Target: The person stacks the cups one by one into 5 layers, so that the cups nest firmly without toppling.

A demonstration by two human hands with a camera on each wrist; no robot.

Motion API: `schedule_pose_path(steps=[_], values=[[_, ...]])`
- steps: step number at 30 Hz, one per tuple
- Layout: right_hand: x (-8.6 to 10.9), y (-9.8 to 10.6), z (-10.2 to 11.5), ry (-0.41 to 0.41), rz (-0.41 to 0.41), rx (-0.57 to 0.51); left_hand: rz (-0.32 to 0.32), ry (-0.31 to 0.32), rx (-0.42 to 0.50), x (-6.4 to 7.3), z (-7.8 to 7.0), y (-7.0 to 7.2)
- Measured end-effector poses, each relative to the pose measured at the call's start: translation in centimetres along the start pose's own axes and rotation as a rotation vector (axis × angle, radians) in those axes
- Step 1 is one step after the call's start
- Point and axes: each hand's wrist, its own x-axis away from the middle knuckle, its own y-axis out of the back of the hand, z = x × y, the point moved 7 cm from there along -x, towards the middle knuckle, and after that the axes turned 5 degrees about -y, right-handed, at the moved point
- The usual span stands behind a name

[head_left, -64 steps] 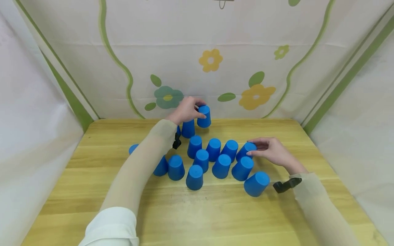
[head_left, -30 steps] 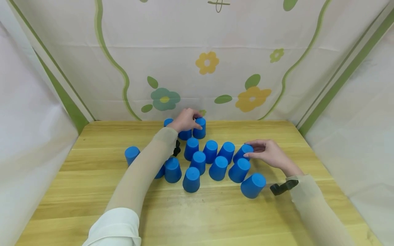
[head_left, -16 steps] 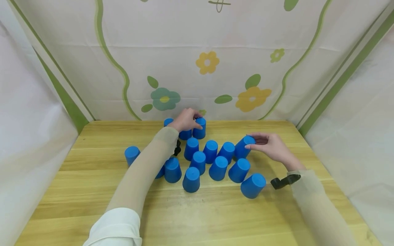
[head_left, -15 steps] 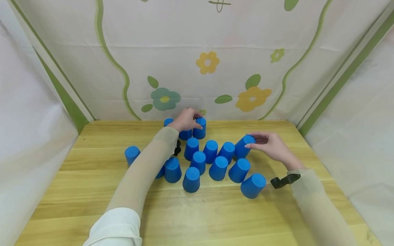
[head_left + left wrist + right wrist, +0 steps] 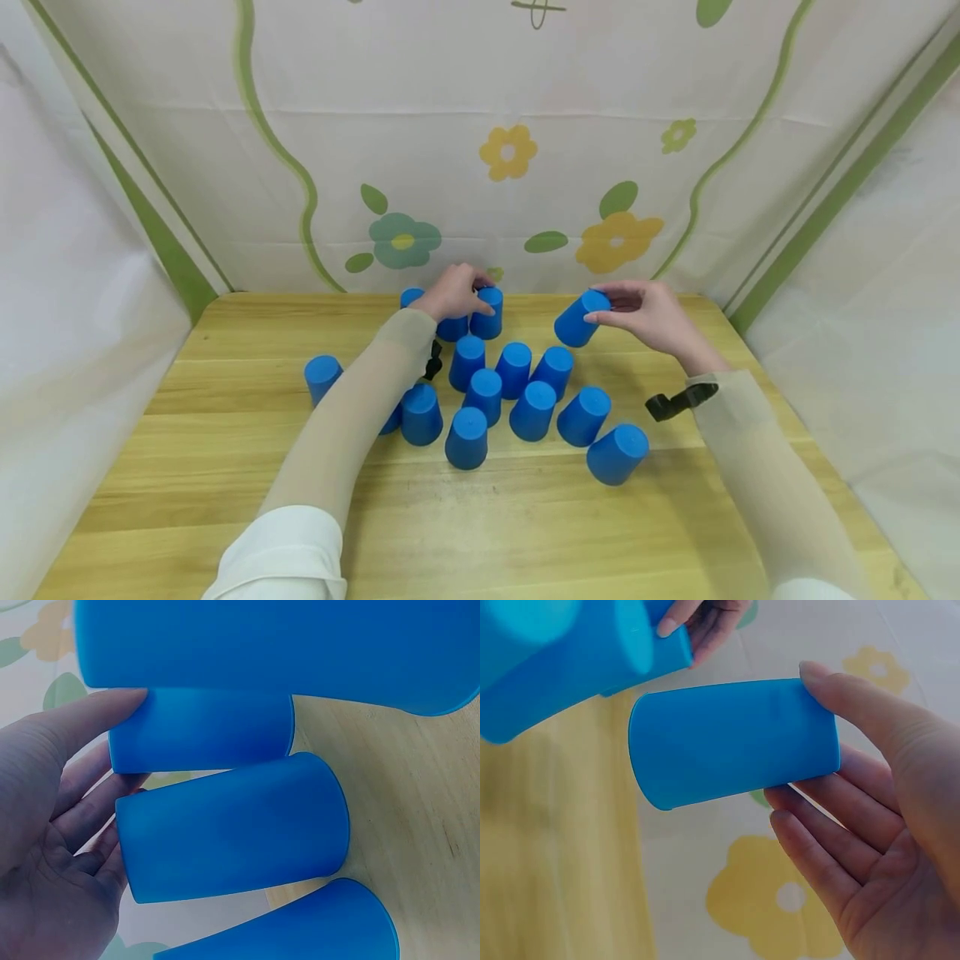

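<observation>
In the head view my right hand pinches a blue plastic cup near its closed end, thumb on one side and fingers on the other. That cup is tilted and raised above the back right of the table; the right wrist view shows the same cup with its wider rim pointing away from the palm. My left hand grips another upside-down blue cup standing at the back of the table. In the left wrist view the thumb presses this cup, with other cups nearer the camera.
Several more upside-down blue cups stand around the middle of the wooden table, among them a front cup and a right front cup. One cup stands far left, partly behind my left sleeve. A flowered curtain hangs behind.
My left hand lowered its cup onto the table at the back and has stayed there. My right hand has lifted its cup from the row's right end and moved it up toward the back.
</observation>
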Motion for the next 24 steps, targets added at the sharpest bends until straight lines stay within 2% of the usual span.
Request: schedule_pose_path(steps=[4,15,24], values=[[-1.4,0.2,1.1,0.008,-0.009,-0.007,-0.005,0.002,-0.001,-0.1,0.1,-0.1],[-4.9,-0.2,2.1,-0.056,0.001,-0.001,0.000,0.006,-0.015,-0.3,0.1,0.0],[-7.2,-1.8,1.2,-0.113,0.021,-0.020,0.003,-0.001,-0.017,-0.2,0.0,0.0]])
